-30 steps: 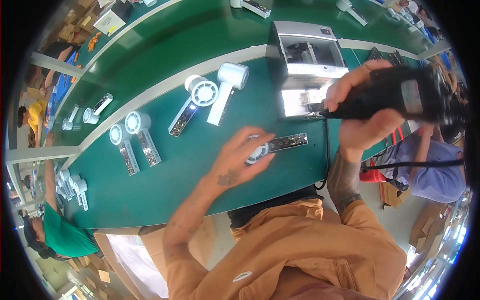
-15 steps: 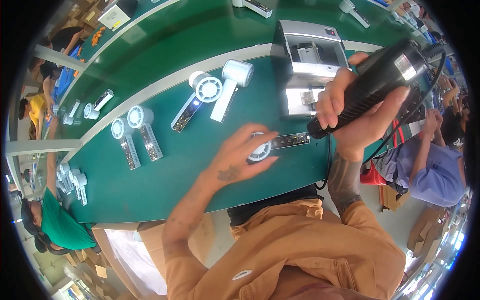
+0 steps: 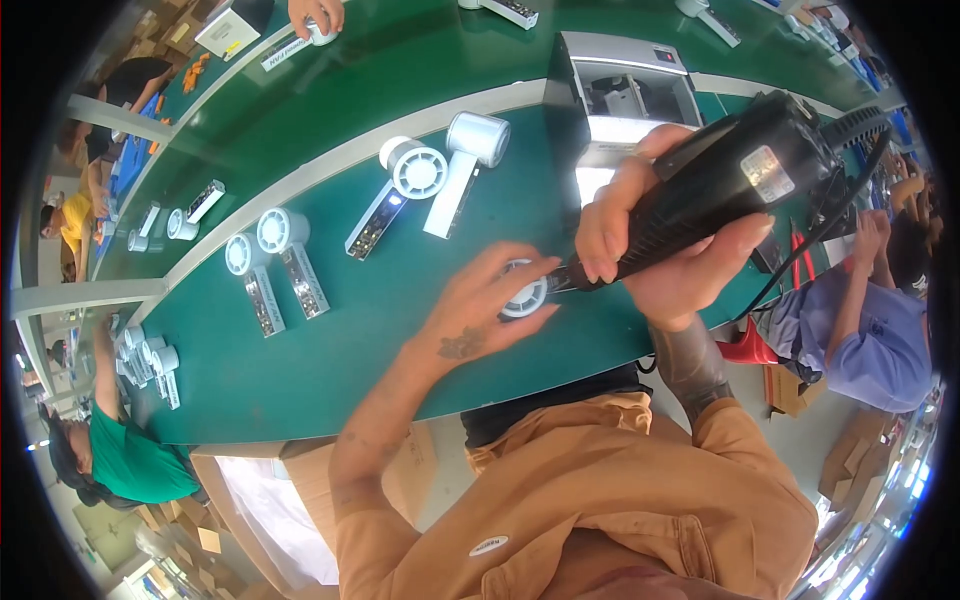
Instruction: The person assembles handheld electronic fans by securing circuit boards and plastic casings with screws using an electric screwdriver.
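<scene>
My right hand (image 3: pixel 672 246) grips a black electric screwdriver (image 3: pixel 730 185) with a cable trailing off to the right. Its tip points down-left onto a small white handheld fan (image 3: pixel 524 297) lying on the green table (image 3: pixel 400 320). My left hand (image 3: pixel 487 300) rests on that fan's round head, fingers pressing it flat against the table. The fan's handle is hidden under the screwdriver and my right hand.
Two more white fans (image 3: pixel 420 185) lie just beyond, and another pair (image 3: pixel 268 262) to the left. A grey box-shaped machine (image 3: pixel 625 95) stands behind my right hand. Other people work along the left edge and at the right, in a blue shirt (image 3: pixel 860 330).
My right hand has swung the screwdriver down and leftwards until its tip meets the fan. My left hand has stayed on the fan's head.
</scene>
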`<state>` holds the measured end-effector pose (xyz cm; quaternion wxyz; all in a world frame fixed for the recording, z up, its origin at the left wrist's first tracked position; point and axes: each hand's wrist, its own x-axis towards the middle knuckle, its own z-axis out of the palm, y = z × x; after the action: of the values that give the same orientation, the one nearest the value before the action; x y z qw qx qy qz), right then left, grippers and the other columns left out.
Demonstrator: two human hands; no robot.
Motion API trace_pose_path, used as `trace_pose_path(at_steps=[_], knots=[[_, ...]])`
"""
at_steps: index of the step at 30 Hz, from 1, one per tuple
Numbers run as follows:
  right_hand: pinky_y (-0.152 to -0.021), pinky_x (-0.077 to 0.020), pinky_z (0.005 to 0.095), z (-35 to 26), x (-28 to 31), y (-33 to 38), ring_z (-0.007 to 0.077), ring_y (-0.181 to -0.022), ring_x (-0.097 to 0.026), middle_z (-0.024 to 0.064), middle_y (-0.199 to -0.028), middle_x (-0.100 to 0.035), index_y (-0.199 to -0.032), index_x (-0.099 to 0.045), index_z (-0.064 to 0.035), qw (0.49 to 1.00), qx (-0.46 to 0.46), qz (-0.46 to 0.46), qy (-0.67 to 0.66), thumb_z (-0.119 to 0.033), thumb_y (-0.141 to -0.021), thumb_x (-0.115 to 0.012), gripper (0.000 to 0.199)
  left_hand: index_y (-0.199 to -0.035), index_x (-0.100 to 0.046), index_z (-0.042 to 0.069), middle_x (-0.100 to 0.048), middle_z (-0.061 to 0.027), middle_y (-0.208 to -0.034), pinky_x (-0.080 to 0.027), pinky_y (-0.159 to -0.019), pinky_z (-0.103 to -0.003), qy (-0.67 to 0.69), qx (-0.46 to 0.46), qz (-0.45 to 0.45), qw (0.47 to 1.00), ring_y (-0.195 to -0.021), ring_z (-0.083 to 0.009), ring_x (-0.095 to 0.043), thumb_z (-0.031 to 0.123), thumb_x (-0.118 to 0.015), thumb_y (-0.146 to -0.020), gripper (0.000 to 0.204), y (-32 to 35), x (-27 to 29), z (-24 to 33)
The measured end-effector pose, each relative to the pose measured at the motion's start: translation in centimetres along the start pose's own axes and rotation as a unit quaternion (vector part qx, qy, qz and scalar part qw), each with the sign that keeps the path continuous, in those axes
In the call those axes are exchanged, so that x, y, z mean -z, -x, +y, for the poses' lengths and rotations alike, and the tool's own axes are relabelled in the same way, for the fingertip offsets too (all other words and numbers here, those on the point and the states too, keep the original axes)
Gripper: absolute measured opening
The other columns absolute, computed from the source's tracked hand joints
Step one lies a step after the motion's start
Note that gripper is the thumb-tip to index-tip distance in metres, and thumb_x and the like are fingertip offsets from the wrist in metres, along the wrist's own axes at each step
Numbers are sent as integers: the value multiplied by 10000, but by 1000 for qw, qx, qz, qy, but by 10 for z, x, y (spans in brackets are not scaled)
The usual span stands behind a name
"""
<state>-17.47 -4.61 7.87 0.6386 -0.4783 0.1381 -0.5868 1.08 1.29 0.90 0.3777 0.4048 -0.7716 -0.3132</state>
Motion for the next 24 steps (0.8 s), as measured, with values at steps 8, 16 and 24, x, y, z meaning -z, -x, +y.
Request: trace_pose_path(at_steps=[8,16,24], knots=[[-447,-409,333,5,-6,6,186,-451,-462,98,-669,-503,-1346,-358,-31,993,-38,4,108,-889,-822,-359,1005,-1187,-658,54,-611,-112,-1104,-535,-793,-377,-1,-19,-1,1000,-964,-302,-630,117,-804,-777,439,0,2,-1],[-449,-417,333,2,-4,3,188,-454,-470,97,-665,-501,-1310,-372,-18,998,-11,-11,55,-878,-831,-369,984,-1192,-656,56,-605,-121,-1124,-533,-801,-380,0,-13,-8,1000,-985,-308,-628,127,-795,-787,434,-1,3,-1],[-441,-420,330,1,-3,3,190,-451,-473,97,-664,-497,-1302,-370,-16,999,-3,-23,28,-882,-826,-369,988,-1189,-656,52,-605,-125,-1123,-530,-811,-385,-5,-16,-7,1000,-991,-311,-626,123,-795,-785,434,-1,2,-1]])
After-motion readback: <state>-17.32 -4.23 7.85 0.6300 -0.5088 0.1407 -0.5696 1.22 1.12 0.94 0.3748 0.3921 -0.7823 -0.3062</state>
